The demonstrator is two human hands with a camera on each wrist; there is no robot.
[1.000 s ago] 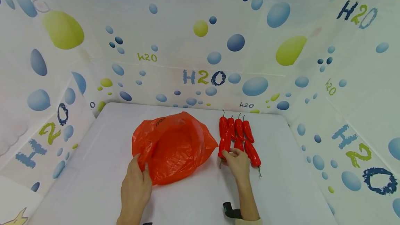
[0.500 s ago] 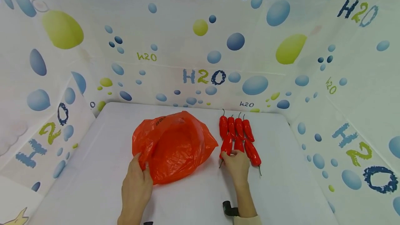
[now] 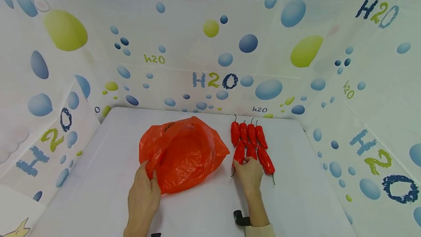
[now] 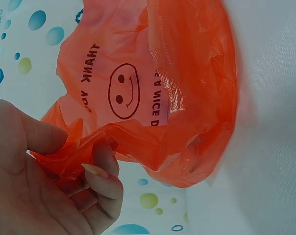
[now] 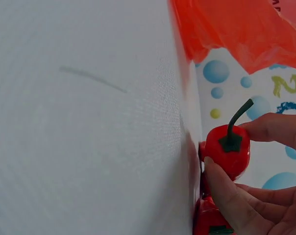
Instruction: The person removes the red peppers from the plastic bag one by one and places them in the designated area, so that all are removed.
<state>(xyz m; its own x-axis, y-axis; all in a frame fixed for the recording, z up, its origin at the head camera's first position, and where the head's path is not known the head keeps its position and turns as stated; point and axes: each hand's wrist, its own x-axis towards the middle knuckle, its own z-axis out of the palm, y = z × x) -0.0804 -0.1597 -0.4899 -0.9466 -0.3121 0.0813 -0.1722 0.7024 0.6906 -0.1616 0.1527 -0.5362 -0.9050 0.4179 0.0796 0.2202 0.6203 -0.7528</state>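
An orange-red plastic bag stands open on the white table, its mouth facing me. My left hand pinches the bag's left edge between thumb and fingers; in the left wrist view the film bunches in that grip, beside a printed smiley face. To the right of the bag my right hand holds a red chili pepper near its stem end. The right wrist view shows thumb and fingers on both sides of this pepper, its green stem pointing away from the palm.
Several more red peppers lie in two rows on the table, among them a back-row pepper and a front-right pepper. A patterned sheet rises behind the table and along both sides.
The front-left pepper and my right hand have shifted slightly right, and the pepper now lies lined up beside its neighbour. My left hand keeps its hold on the bag.
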